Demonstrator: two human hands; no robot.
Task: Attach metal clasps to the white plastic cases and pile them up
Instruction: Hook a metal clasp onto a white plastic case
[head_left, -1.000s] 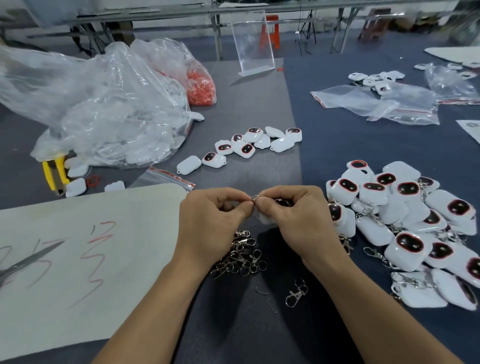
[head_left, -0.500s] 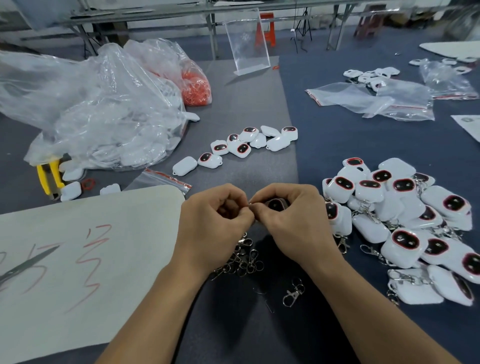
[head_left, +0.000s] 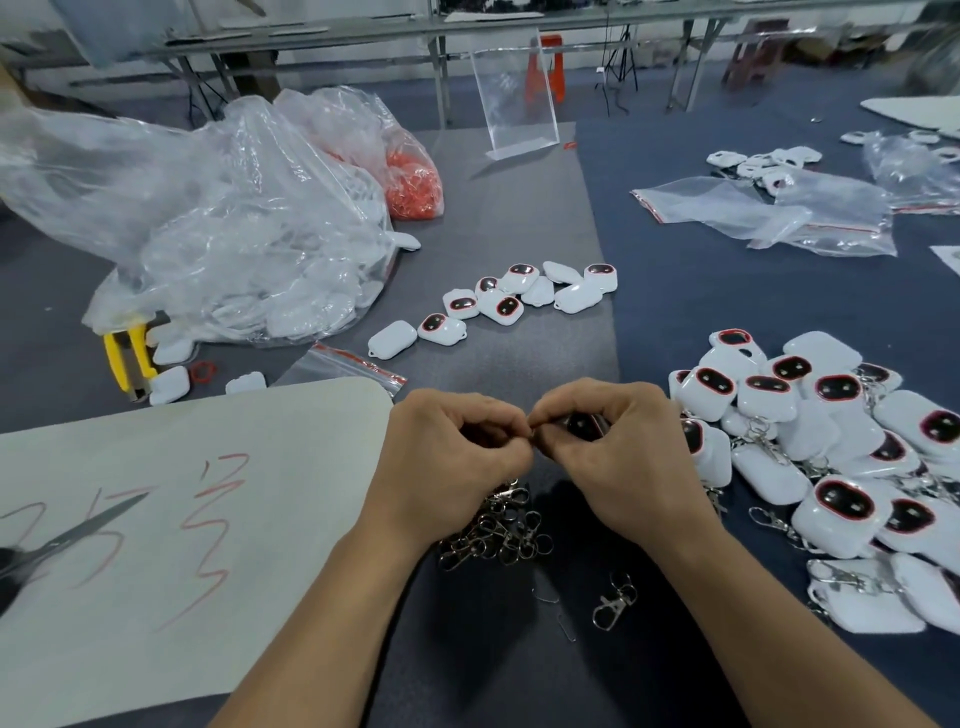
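1. The left hand and right hand meet, fingers curled: the right grips a white case, largely hidden; the left pinches a clasp against it.
2. A clasp heap lies beneath both hands.
3. The finished pile sits right, loose cases beyond, a plastic bag left.

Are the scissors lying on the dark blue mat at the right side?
No, the scissors lie on the pale sheet with red marks, at the left edge.
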